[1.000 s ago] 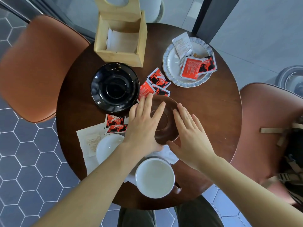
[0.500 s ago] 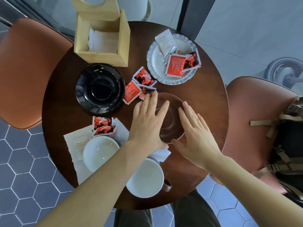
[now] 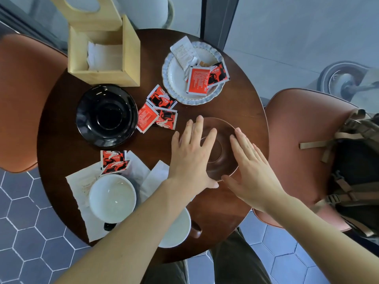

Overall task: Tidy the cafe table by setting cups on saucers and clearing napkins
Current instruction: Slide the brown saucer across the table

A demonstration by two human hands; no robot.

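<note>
Head view, 1 frame. Round dark wood table (image 3: pixel 242 103), seen from above. Brown saucer (image 3: pixel 222 148), right of centre, flat on the tabletop; no cup on it. Left hand (image 3: pixel 191 154): palm down, fingers spread and flat over the saucer's left half, thumb at its near rim, not closed on anything. Right hand (image 3: pixel 249 167): palm down, fingers straight along the saucer's right rim, thumb toward the near edge, likewise not clamped; whether it presses the rim or only rests, can't tell. Hands apart, one per side of saucer. Black saucer (image 3: pixel 106 115), left-centre, bare. White cup w/ dark handle (image 3: pixel 112 196), near-left, standing on white napkins (image 3: pixel 82 187) spread under and around it. 2nd white cup w/ brown handle (image 3: pixel 178 230), near edge, mostly hidden by left forearm. Red sugar sachets: 3 loose (image 3: pixel 158 111) btwn black saucer and white plate; 2 (image 3: pixel 113 160) on the napkins just beyond the first cup. White scalloped plate (image 3: pixel 174 78), far right, holding sachets plus a paper slip. Wooden napkin box (image 3: pixel 104 52), far left, white napkins inside. Orange chairs either side; backpack (image 3: pixel 356 160) on the right one.
</note>
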